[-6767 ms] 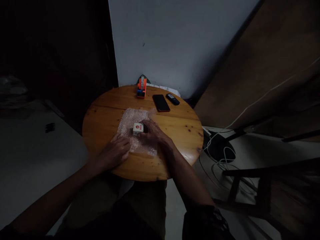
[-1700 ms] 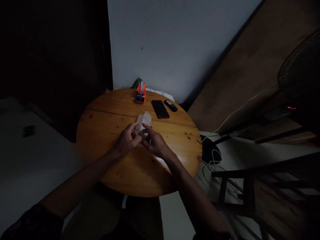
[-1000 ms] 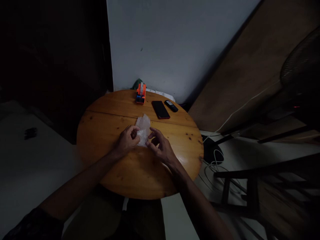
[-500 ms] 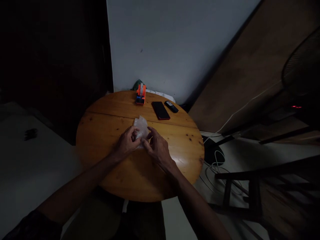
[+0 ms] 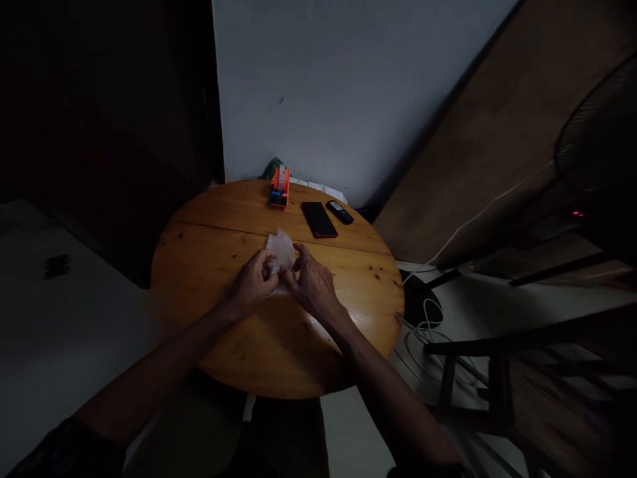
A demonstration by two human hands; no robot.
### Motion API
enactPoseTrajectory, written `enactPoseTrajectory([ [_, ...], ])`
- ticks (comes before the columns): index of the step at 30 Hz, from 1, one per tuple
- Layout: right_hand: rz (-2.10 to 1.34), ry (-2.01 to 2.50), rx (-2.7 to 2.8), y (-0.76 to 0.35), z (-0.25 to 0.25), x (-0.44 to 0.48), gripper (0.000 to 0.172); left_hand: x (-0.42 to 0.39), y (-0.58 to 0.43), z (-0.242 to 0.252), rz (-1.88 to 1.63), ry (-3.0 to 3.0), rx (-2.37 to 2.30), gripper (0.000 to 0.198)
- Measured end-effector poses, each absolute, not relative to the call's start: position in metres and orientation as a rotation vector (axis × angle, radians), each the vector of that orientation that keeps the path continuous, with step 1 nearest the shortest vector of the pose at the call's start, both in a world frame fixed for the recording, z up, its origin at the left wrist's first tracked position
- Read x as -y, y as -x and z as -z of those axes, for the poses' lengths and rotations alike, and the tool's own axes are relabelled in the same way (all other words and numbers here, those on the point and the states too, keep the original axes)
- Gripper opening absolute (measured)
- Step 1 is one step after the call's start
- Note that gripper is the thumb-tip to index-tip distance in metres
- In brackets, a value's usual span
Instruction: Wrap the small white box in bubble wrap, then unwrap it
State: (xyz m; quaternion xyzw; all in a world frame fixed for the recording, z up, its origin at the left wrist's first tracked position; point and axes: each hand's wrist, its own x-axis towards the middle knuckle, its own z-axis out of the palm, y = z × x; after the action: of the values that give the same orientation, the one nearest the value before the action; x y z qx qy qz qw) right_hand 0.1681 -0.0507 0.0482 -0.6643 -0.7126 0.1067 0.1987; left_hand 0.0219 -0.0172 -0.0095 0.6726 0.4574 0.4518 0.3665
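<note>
A small bundle of bubble wrap (image 5: pixel 281 251) sits near the middle of the round wooden table (image 5: pixel 219 259). My left hand (image 5: pixel 250 287) grips its left side with curled fingers. My right hand (image 5: pixel 312 285) closes on its right side, fingers pressed against the wrap. What lies inside the wrap is hidden. Both hands rest low over the tabletop, almost touching each other.
At the table's far edge stand an orange tape dispenser (image 5: pixel 279 188), a dark phone (image 5: pixel 319 219) and a small black handset (image 5: pixel 340 212). Cables (image 5: pixel 423 325) and a dark chair frame (image 5: pixel 488 378) lie on the floor to the right. A fan (image 5: pixel 597 153) stands at the far right.
The flat bubble wrap with the small box on it has been gathered into a bundle. Over the last second both hands have drawn tighter round it.
</note>
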Motion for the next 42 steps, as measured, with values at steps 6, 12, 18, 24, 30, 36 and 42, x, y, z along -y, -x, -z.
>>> enactPoseTrajectory([
  [6,-0.219,1.821,1.969,-0.17,-0.044,0.048,0.051,0.015,-0.023,0.012,-1.153,-1.723,-1.176,0.035],
  [12,-0.338,1.42,1.986,-0.18,-0.022,0.049,0.047,0.013,-0.022,0.012,-1.14,-1.685,-1.14,0.037],
  [18,-0.618,1.31,2.029,-0.193,-0.025,0.049,0.053,0.015,-0.024,0.008,-1.109,-1.6,-1.136,0.036],
  [24,-0.735,1.15,2.085,-0.201,-0.025,0.047,0.069,0.015,-0.023,0.006,-1.111,-1.512,-1.1,0.036],
  [30,-1.142,1.002,1.767,-0.206,-0.008,0.041,0.06,0.014,-0.02,0.003,-1.069,-1.455,-1.062,0.037],
  [36,-0.986,1.039,1.864,-0.203,-0.002,0.039,0.07,0.014,-0.017,-0.001,-1.043,-1.423,-1.083,0.037],
  [42,-0.58,1.239,2.226,-0.196,-0.018,0.041,0.087,0.017,-0.019,-0.002,-1.024,-1.401,-1.062,0.044],
])
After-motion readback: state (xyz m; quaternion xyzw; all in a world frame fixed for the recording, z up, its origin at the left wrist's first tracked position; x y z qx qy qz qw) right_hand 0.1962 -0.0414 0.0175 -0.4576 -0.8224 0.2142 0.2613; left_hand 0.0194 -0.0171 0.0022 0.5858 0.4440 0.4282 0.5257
